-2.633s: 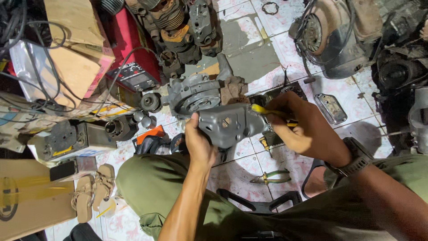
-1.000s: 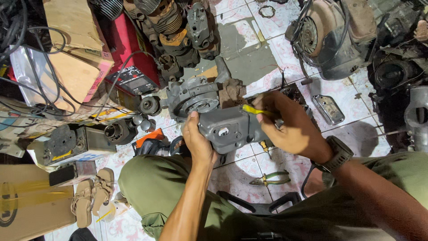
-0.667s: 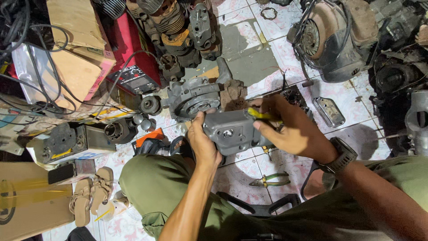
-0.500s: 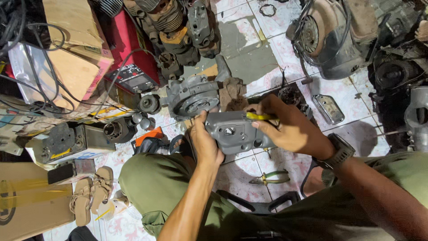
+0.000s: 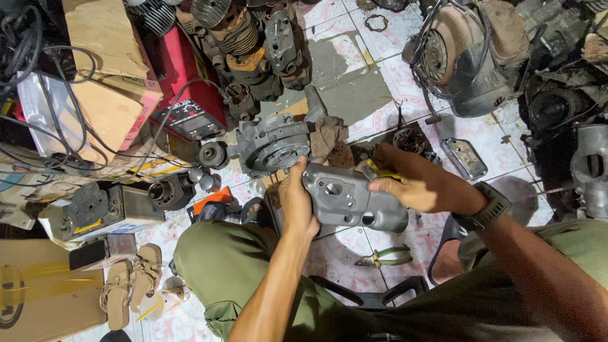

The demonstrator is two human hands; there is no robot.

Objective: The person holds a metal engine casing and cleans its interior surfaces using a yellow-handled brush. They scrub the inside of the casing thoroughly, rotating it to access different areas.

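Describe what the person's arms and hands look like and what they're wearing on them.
Both forearms are bare, with no gloves on the left hand or right hand. A dark, chunky wristwatch sits on the right wrist. No sleeve shows on the left arm; the right arm is bare as far as the frame shows.

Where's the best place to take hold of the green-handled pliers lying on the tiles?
Probably grip the pliers by the two green handles, coming from straight above. They lie flat on the floor tiles, jaws pointing left, with handles spreading right, clear of the grey housing held by the left hand and right hand.
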